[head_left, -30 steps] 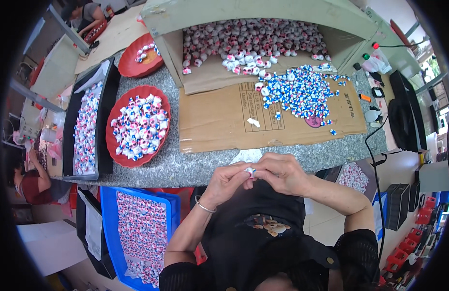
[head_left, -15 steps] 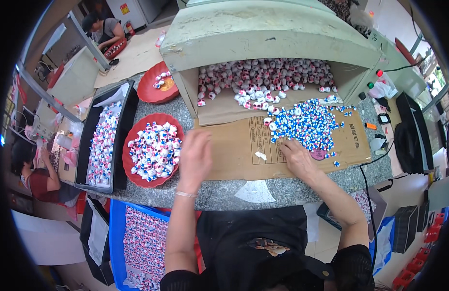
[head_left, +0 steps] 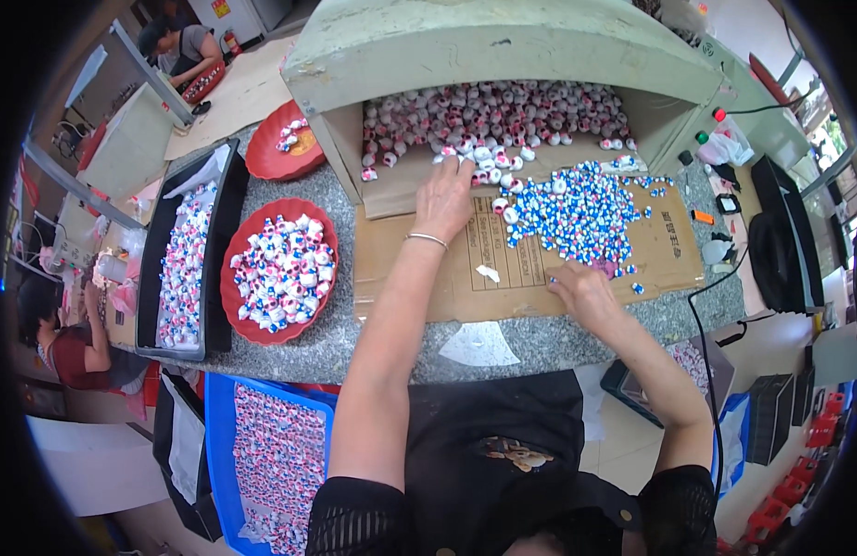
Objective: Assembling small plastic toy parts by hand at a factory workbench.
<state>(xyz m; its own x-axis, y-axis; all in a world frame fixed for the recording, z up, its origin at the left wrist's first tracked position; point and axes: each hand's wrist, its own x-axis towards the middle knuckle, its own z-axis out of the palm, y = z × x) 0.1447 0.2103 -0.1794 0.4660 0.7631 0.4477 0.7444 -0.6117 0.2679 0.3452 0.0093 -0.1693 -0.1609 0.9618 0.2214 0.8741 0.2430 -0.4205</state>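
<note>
My left hand (head_left: 444,202) reaches to the front of the open-fronted box (head_left: 503,57), fingers stretched toward small white-and-pink pieces (head_left: 489,159) at its mouth; its fingertips partly cover them. My right hand (head_left: 588,295) rests low on the cardboard sheet (head_left: 419,278), just below a spread of small blue-and-white pieces (head_left: 586,218). Its thumb and fingers are pinched together, and whatever is between them is too small to make out. Left of the cardboard, a red scalloped bowl (head_left: 232,306) holds white, pink and blue pieces.
Beside the bowl stands a long black tray (head_left: 226,199) of similar pieces. A second red bowl (head_left: 257,153) sits behind. A blue bin (head_left: 215,426) of pieces is below the table edge. A black cable (head_left: 702,352) hangs at right. Other people work at the left.
My left hand has moved from beside the red bowl, forward and right to the box's mouth. My right hand has shifted slightly right, off the edge of the blue-and-white pieces. The view has tilted slightly.
</note>
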